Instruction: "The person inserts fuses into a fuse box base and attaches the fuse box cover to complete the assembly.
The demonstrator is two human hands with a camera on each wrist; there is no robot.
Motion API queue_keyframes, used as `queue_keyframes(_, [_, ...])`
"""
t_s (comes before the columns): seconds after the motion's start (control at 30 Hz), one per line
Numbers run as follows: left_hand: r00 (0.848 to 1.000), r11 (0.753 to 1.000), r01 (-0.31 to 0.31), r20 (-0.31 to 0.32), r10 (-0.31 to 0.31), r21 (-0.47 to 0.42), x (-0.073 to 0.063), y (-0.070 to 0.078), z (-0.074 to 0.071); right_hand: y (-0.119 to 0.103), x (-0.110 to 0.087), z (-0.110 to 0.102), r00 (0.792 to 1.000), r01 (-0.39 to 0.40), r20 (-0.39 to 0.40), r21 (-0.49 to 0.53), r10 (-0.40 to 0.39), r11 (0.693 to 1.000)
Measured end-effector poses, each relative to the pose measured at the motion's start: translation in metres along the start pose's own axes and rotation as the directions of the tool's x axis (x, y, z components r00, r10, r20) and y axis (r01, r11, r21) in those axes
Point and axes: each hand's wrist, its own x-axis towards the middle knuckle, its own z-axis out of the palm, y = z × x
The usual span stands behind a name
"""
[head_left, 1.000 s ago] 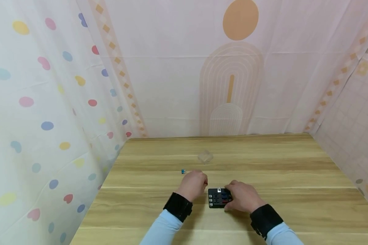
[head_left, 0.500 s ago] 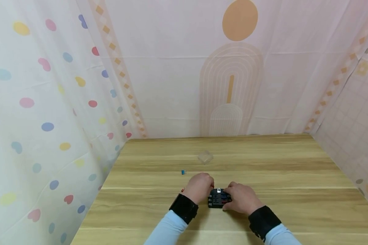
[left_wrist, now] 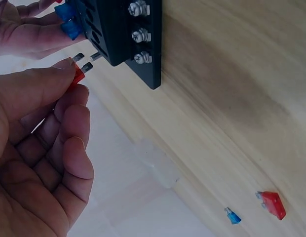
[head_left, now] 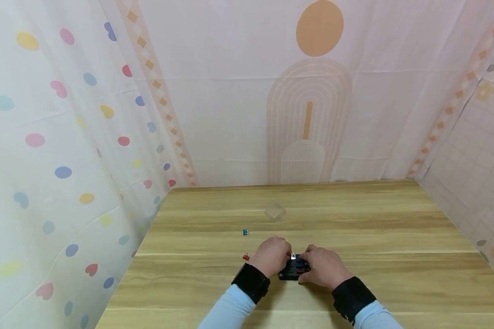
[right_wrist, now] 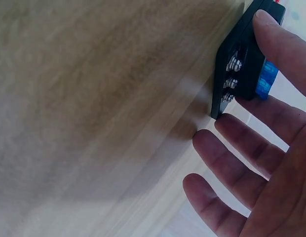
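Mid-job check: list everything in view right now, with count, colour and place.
Table: 1, light brown, below the work
Curtains: at least 2, pale and patterned, behind and beside the table
Clear cover: 1, transparent, far part of the table
Loose blue fuse: 1, blue, on the table
Loose red fuse: 1, red, on the table
Fuse box: 1, black, near part of the table
Screws: 6 visible, silver, three along each of two sides of the fuse box
Fitted blue fuses: 2 visible, blue, in the fuse box
Held red fuse: 1, red, pinched, prongs showing
Sleeves: 2, light blue, forearms
Wristbands: 2, black, wrists
Left hand: 1, bare, pinching the held red fuse
Right hand: 1, bare, holding the fuse box
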Motion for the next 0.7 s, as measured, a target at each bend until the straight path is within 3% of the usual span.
queue_keyframes(0.3, [1.0,1.0,-0.002,0.018,0.001,0.014,0.0013,0.0008,0.0077,0.0018,0.0009,0.0017,1.0,0.026,-0.01,-0.017,-0.026,1.0])
queue_keyframes(0.7, [1.0,1.0,-0.008,0.026,0.008,0.025,0.0014,0.0041,0.005,0.0016,0.0019,0.0011,1.0,0.004,0.004,-0.002,-0.004,1.0])
